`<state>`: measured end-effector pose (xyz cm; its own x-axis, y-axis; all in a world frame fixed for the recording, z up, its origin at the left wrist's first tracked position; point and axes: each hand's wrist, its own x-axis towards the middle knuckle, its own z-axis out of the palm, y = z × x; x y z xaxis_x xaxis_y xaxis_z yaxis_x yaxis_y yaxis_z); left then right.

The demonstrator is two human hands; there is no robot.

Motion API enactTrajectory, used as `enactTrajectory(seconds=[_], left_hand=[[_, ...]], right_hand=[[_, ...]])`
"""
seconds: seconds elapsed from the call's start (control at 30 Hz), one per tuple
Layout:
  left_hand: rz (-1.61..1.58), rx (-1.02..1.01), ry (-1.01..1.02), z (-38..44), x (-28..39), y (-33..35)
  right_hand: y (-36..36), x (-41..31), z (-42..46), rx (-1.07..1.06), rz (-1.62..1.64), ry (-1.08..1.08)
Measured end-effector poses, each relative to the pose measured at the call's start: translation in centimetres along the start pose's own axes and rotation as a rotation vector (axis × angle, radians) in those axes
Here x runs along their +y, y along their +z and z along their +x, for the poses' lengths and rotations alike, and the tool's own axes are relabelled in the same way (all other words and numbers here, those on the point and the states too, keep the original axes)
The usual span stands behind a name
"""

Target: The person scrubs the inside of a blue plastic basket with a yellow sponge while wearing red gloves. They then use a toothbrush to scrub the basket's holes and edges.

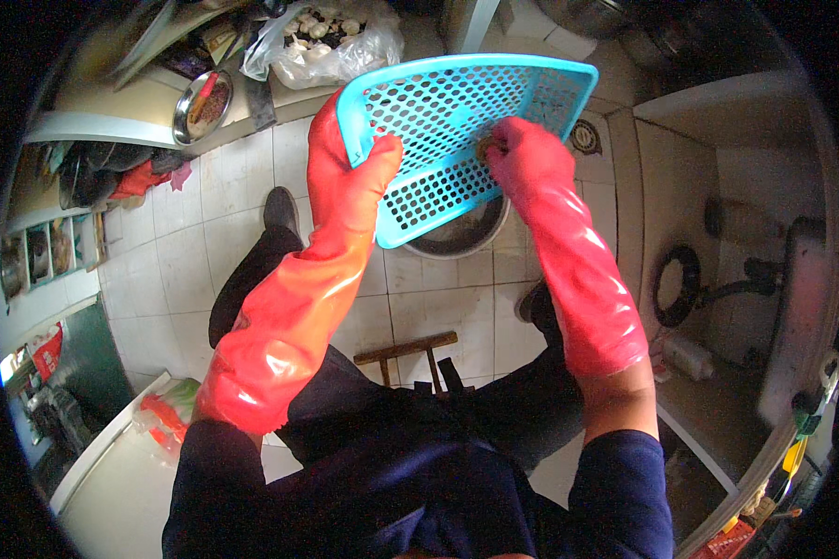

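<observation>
A light-blue perforated plastic basket [454, 115] is tilted up over the floor before me. My left hand [349, 164], in a red rubber glove, grips its left end with the thumb over the rim. My right hand [531, 157], gloved the same way, is inside the basket with its fingers curled. Between those fingers a small brownish pad [486, 149] shows, pressed against the mesh; most of it is hidden. Beneath the basket is a round metal basin [461, 234], partly covered from view.
A wooden stool frame [405, 349] stands between my legs on white floor tiles [433, 314]. A floor drain [585, 136] lies beyond my right hand. Ahead left are a plastic bag of garlic bulbs [321, 31] and a metal plate [217, 122] holding a red-handled tool [203, 98].
</observation>
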<state>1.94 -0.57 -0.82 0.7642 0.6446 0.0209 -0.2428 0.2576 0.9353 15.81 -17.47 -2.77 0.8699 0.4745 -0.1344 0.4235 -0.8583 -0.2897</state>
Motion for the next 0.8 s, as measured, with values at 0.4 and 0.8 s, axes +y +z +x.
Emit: enactTrajectory(seconds=[0.4, 0.8], left_hand=[[0.212, 0.016, 0.208, 1.2, -0.3, -0.6], [0.182, -0.025, 0.152, 1.3, -0.8, -0.5]], right_hand=[[0.4, -2.0, -2.0, -0.016, 0.127, -0.193], [0.4, -4.5, -4.5, -0.005, 0.194, -0.329]])
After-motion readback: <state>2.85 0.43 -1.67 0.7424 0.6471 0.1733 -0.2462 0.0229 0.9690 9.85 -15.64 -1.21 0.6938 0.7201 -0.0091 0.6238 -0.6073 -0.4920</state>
